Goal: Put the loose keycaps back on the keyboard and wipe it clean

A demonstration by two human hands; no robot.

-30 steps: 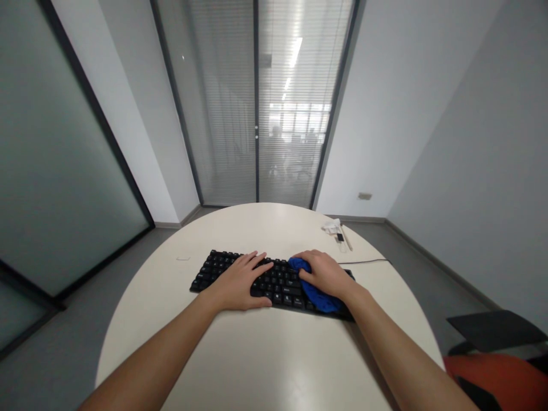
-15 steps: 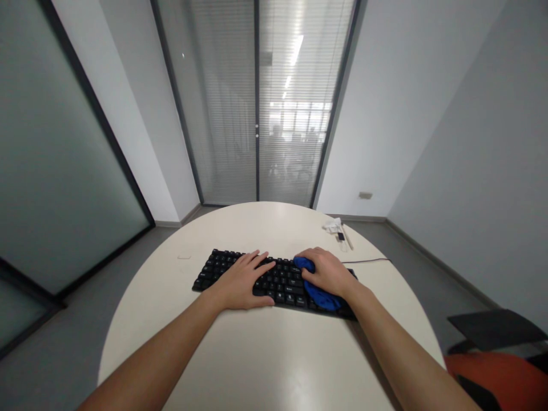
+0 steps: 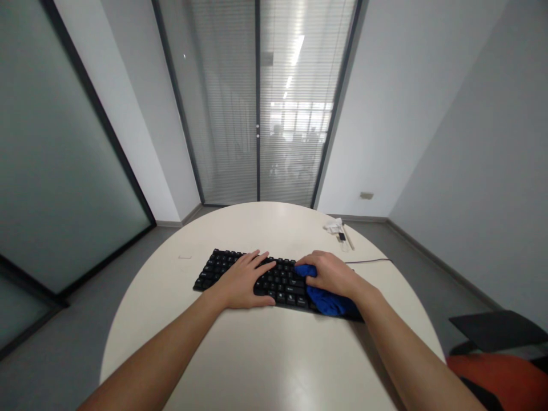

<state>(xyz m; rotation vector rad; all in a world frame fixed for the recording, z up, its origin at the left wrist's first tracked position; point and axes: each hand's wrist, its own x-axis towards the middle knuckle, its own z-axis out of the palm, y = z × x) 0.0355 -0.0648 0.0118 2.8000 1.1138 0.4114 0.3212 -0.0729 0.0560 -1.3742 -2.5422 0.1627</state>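
A black keyboard [image 3: 282, 285] lies across the middle of the round table, slightly slanted. My left hand [image 3: 245, 281] rests flat on its keys left of centre, fingers spread and thumb along the near edge. Over the keyboard's right part, my right hand [image 3: 336, 274] is closed on a blue cloth [image 3: 330, 301], which it presses to the keys. Part of the cloth shows between thumb and fingers, and the rest spreads below the palm. Cloth, hand and wrist hide most of the keyboard's right end.
The pale table [image 3: 274, 354] has a rounded edge. At its back right lie a crumpled white wrapper [image 3: 333, 226], a small black item [image 3: 341, 236] and a thin stick [image 3: 349, 237]. A cable [image 3: 368, 261] runs right. A red-seated chair [image 3: 496, 379] stands at right.
My right hand and the blue cloth have shifted slightly, with the fingertips a little lower on the keys. My left hand stays in place on the keyboard.
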